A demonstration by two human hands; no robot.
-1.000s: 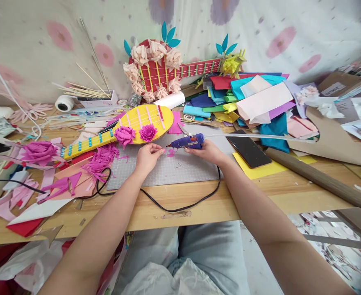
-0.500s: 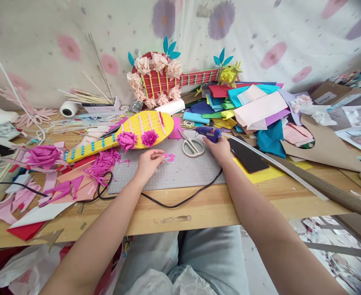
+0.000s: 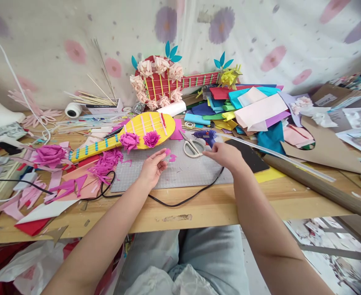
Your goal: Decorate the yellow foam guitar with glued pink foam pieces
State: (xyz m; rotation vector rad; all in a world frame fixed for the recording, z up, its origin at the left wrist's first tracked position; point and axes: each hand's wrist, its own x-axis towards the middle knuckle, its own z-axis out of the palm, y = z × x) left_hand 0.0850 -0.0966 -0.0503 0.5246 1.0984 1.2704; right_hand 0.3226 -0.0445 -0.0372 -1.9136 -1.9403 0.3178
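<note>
My left hand [image 3: 153,167] hovers over the grey cutting mat [image 3: 183,174], its fingertips pinching a small pink paper piece [image 3: 167,151]. A second pink scrap [image 3: 173,157] lies just beside it on the mat. My right hand [image 3: 226,155] is held over the mat's right edge with loose, empty fingers. A little beyond it lies the blue glue gun [image 3: 207,135], a long clear glue stick [image 3: 275,153] trailing from its back. White-handled scissors [image 3: 193,147] rest between my hands. A yellow paper guitar [image 3: 137,133] with pink flowers lies behind my left hand.
The glue gun's black cord [image 3: 168,201] loops across the table front. A dark phone [image 3: 254,162] and a wooden rod [image 3: 315,184] lie to the right. Coloured paper sheets [image 3: 248,106] pile up at the back right, a red paper guitar [image 3: 164,84] behind. Pink scraps [image 3: 103,164] litter the left.
My right hand carried the glue gun away from the pink piece, laid it beyond the scissors and let go. My left hand lifted slightly with the pink piece at its fingertips.
</note>
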